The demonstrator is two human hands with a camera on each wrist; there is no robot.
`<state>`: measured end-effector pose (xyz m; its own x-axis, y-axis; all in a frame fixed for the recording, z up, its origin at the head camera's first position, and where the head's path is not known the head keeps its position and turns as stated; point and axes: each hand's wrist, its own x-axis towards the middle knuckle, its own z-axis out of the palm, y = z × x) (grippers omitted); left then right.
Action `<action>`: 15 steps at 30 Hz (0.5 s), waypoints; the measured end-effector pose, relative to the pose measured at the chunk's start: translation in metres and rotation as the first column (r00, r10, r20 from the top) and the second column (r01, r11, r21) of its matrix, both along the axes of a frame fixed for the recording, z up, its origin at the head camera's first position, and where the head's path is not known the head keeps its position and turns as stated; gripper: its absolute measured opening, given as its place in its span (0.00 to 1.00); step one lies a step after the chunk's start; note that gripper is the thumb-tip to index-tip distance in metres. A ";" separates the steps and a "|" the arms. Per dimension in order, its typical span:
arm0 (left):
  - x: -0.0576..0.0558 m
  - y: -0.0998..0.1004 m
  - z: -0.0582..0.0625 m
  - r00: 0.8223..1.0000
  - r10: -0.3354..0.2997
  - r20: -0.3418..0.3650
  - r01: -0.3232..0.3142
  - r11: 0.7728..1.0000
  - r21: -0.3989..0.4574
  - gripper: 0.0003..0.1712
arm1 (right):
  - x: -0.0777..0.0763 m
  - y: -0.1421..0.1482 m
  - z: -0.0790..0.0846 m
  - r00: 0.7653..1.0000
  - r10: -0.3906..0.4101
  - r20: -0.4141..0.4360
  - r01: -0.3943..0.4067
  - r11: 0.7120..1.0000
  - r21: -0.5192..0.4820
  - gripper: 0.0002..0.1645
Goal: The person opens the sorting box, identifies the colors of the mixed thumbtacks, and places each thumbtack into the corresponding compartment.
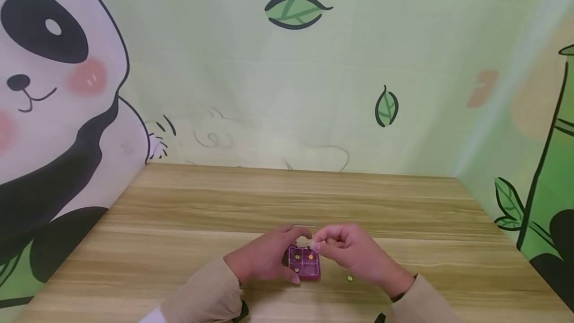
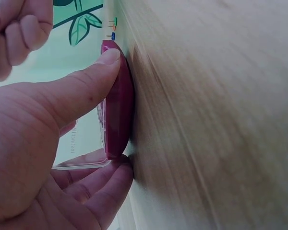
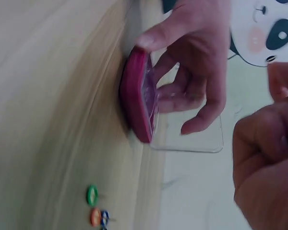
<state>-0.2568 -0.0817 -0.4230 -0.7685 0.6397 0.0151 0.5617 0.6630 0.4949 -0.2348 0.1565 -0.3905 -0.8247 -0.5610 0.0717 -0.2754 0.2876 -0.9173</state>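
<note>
A small magenta box (image 1: 320, 269) divided into compartments lies on the table, with a few yellowish round-headed pins (image 1: 297, 257) inside. Its clear lid (image 3: 187, 151) stands swung open at the far side. My left hand (image 1: 268, 254) grips the box from the left, thumb (image 2: 93, 81) on the near wall and fingers round the far side. Over the far right corner of the box is my right hand (image 1: 354, 253), fingers curled and thumb and index tips together. I cannot tell whether a small piece is pinched between them.
One loose yellow-green pin (image 1: 350, 278) lies on the wooden table (image 1: 179, 203) under the right hand. The right wrist view shows green (image 3: 91, 195), orange (image 3: 95, 217) and blue (image 3: 104, 218) round-headed pins, thin points upward. A printed panda backdrop (image 1: 215, 64) encloses the table's back and sides.
</note>
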 end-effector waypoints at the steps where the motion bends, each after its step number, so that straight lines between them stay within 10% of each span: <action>1: 0.000 0.000 0.000 1.000 0.000 0.001 0.000 1.000 -0.002 0.50 | -0.001 -0.001 0.000 0.999 -0.008 -0.048 0.011 0.999 0.048 0.13; 8: -0.001 0.000 0.002 1.000 -0.006 -0.008 0.006 1.000 -0.016 0.48 | 0.002 -0.011 0.001 0.936 0.040 -0.351 0.073 0.950 0.303 0.05; 15: -0.001 -0.001 0.002 0.998 -0.038 -0.045 0.037 0.999 -0.005 0.49 | 0.005 -0.021 0.000 0.791 0.200 -0.578 0.162 0.842 0.514 0.05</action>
